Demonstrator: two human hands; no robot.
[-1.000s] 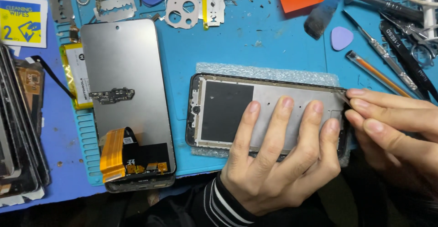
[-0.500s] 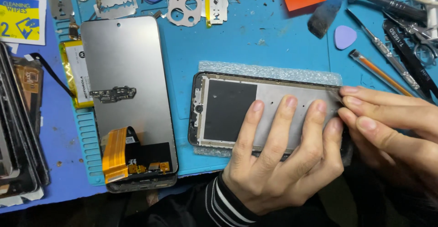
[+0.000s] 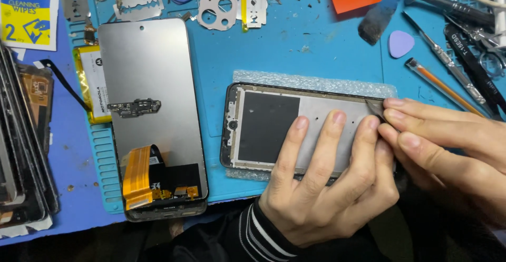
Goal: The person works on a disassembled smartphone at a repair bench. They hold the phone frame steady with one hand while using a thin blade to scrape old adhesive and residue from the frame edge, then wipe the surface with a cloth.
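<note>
Hands (image 3: 369,167) hide frame (image 3: 274,127) edge, perhaps blade.

The left hand (image 3: 327,188) covers the phone frame's (image 3: 263,127) bottom corner, and the right hand (image 3: 448,156) runs off the picture's edge.

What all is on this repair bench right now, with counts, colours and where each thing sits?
phone frame: one, black and grey, centre, on bubble wrap
bubble wrap: one sheet, clear, under the frame
display panel: one, grey with an orange flex cable, left of centre
battery: one, yellow, tucked at the panel's left edge
work mat: one, blue, under everything
razor blades: at least two, silver, top left
pick: one, lilac, upper right
screwdrivers and tweezers: several, dark, one orange, right edge
wipe packet: one, yellow and blue, top left corner
left hand: fingers flat on the frame
right hand: pinching a thin blade at the frame's right end
</note>
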